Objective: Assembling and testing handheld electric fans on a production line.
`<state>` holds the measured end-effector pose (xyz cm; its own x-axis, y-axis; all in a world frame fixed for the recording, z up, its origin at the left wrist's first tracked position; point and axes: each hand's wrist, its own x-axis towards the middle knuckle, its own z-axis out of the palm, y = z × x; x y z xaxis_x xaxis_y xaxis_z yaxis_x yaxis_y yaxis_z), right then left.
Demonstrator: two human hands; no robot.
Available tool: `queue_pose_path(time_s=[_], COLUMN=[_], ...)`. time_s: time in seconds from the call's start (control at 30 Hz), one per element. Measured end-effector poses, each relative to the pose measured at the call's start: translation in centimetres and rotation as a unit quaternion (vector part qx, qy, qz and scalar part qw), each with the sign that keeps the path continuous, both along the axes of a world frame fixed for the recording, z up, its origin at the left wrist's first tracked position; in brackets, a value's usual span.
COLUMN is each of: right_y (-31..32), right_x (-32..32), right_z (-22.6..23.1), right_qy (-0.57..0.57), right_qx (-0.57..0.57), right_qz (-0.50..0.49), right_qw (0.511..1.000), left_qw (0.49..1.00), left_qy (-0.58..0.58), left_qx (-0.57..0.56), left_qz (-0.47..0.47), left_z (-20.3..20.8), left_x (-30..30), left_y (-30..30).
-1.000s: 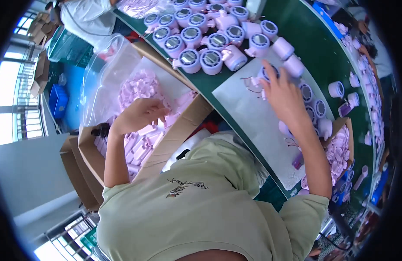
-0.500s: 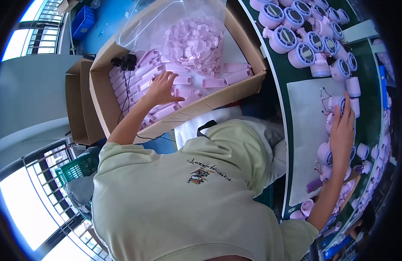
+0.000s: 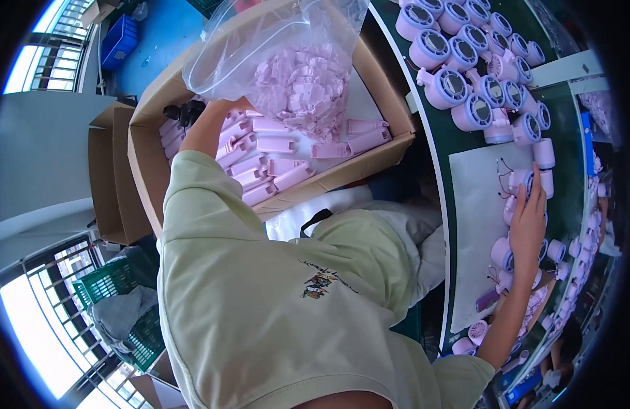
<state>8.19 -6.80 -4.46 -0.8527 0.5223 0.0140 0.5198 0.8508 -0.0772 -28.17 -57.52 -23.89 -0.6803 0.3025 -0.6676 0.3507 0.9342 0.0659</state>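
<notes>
My left hand (image 3: 234,108) reaches into the cardboard box (image 3: 342,172), its fingers hidden behind the clear plastic bag (image 3: 223,65). That bag holds many small pink plastic pieces (image 3: 305,88). Below and beside the hand lie several long pink handle shells (image 3: 275,145) in rows. My right hand (image 3: 528,221) lies over the workbench at the right, fingers stretched out, the tips at a pink fan head (image 3: 518,179) with thin wires. More fan parts (image 3: 502,253) lie close to its wrist side.
Many pink fan heads with round dark faces (image 3: 474,112) crowd the far end of the green bench (image 3: 567,157). A white sheet (image 3: 468,225) covers its near part. An upright cardboard box (image 3: 110,184) and a green crate (image 3: 148,341) stand at my left.
My left hand has moved away from me, deeper into the box and behind the bag. My right hand stays by the fan parts. The whole view has shifted slightly.
</notes>
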Motion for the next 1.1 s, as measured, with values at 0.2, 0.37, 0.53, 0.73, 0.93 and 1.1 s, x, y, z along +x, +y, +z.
queue_pose_path(time_s=[0.2, 0.37, 0.53, 0.73, 0.93, 1.1], right_y=[0.2, 0.2, 0.6, 0.5, 1.0, 1.1], right_x=[-0.1, -0.3, -0.1, 0.1, 0.0, 0.5], right_z=[-0.3, -0.5, -1.0, -1.2, -0.8, -1.1], right_qy=[0.006, -0.006, 0.005, 0.005, -0.014, 0.023], right_qx=[0.013, 0.019, 0.040, 0.042, 0.033, 0.047], right_qz=[-0.001, -0.023, -0.010, -0.017, -0.024, -0.010], right_qw=[1.000, 1.000, 0.999, 0.999, 0.999, 0.999], left_qw=[0.984, 0.946, 0.943, 0.965, 0.968, 0.973], left_qy=[0.010, 0.163, 0.184, 0.038, -0.145, -0.140], left_qx=[0.162, 0.170, 0.161, 0.159, 0.191, 0.077], left_qz=[-0.067, -0.225, -0.225, -0.206, -0.074, -0.164], left_z=[0.2, -0.5, -0.8, 0.2, -0.4, -0.2], left_x=[1.1, 7.1, 10.5, 13.2, 13.4, 13.2], left_y=[0.3, 1.7, 1.9, 3.0, 3.1, 4.6])
